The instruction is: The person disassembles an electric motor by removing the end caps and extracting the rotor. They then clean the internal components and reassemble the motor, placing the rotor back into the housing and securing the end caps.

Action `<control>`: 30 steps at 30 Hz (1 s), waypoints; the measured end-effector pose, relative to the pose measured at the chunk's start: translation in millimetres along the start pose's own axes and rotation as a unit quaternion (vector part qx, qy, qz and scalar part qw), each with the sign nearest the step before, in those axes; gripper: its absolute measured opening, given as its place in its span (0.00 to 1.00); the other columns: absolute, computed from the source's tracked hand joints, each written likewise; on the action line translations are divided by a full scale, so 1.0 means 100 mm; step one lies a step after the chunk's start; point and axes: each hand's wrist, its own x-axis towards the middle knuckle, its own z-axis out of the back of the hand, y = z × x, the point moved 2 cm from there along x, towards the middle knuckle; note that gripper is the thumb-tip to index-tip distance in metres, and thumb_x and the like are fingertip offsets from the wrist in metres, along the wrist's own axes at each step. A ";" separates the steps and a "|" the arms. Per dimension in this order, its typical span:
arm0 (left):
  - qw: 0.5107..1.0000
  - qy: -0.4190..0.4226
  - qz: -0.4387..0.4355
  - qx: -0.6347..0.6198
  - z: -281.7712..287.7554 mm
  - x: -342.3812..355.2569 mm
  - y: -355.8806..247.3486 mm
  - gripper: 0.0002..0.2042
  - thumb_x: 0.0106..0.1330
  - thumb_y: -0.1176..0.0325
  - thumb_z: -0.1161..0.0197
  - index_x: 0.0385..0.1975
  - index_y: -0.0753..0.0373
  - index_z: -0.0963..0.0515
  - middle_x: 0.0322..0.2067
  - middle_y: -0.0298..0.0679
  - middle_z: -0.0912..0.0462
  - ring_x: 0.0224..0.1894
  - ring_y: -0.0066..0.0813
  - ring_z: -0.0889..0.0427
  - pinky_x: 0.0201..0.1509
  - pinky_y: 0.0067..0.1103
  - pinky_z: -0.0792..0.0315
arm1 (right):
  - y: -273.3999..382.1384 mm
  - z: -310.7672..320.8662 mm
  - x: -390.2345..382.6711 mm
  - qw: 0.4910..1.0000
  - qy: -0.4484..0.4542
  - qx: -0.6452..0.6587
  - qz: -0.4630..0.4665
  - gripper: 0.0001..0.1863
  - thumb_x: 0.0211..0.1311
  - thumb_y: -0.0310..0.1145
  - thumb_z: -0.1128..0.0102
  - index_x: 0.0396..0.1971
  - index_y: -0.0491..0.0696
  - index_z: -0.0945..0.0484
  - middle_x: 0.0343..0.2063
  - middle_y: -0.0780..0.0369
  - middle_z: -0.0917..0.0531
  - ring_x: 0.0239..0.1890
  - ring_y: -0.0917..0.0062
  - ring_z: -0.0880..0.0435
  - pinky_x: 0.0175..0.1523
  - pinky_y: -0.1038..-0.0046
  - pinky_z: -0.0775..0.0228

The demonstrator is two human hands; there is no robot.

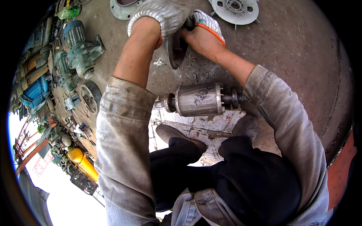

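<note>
My left hand (164, 17), in a whitish knitted glove, is closed at the upper edge of the picture. Beside it my right hand (205, 32) bends inward, its white glove edged in orange. Between them a dark, round-rimmed metal cover (177, 52) stands tilted on edge, gripped by both hands. The gloves hide its upper part, and most fingertips are out of sight. Nearer to me a motor rotor (199, 100) lies sideways, with a grey cylindrical core, dark marks on its surface and a shaft with bearings at both ends.
A pale fan-like disc (235, 6) and a flanged ring (120, 11) lie on the far floor. Old motors (77, 45), a round cover (89, 97) and a yellow cylinder (83, 162) crowd the left. My shoes (181, 137) flank a whitish board (192, 126) under the rotor.
</note>
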 end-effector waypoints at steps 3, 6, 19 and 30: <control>1.000 0.000 -0.001 0.000 0.00 0.00 0.00 0.17 0.74 0.57 0.45 0.47 0.59 0.13 0.45 0.56 0.12 0.49 0.53 0.11 0.52 0.39 0.18 | 0.00 0.01 -0.01 1.000 -0.001 0.012 -0.005 0.23 0.68 0.48 0.34 0.31 0.38 0.14 0.21 0.49 0.16 0.23 0.57 0.16 0.34 0.57 0.25; 1.000 -0.001 -0.002 0.000 0.00 0.01 0.00 0.17 0.74 0.57 0.44 0.48 0.59 0.13 0.46 0.55 0.12 0.49 0.53 0.11 0.52 0.39 0.18 | 0.03 0.04 -0.02 1.000 0.012 0.017 -0.022 0.23 0.67 0.47 0.33 0.33 0.38 0.14 0.21 0.50 0.16 0.24 0.58 0.16 0.35 0.57 0.25; 1.000 -0.002 -0.010 0.003 0.01 0.02 -0.01 0.17 0.74 0.56 0.43 0.50 0.58 0.13 0.48 0.54 0.12 0.51 0.50 0.11 0.54 0.38 0.19 | -0.01 0.16 -0.08 0.990 0.052 0.060 -0.116 0.23 0.66 0.46 0.34 0.41 0.37 0.15 0.30 0.49 0.13 0.34 0.56 0.13 0.45 0.56 0.23; 1.000 -0.003 -0.017 0.007 0.01 0.04 -0.02 0.18 0.74 0.55 0.43 0.52 0.58 0.14 0.50 0.53 0.12 0.52 0.48 0.11 0.56 0.36 0.19 | 0.01 0.07 -0.04 0.996 0.012 0.063 -0.067 0.25 0.68 0.49 0.35 0.43 0.37 0.16 0.32 0.48 0.13 0.36 0.57 0.12 0.47 0.57 0.22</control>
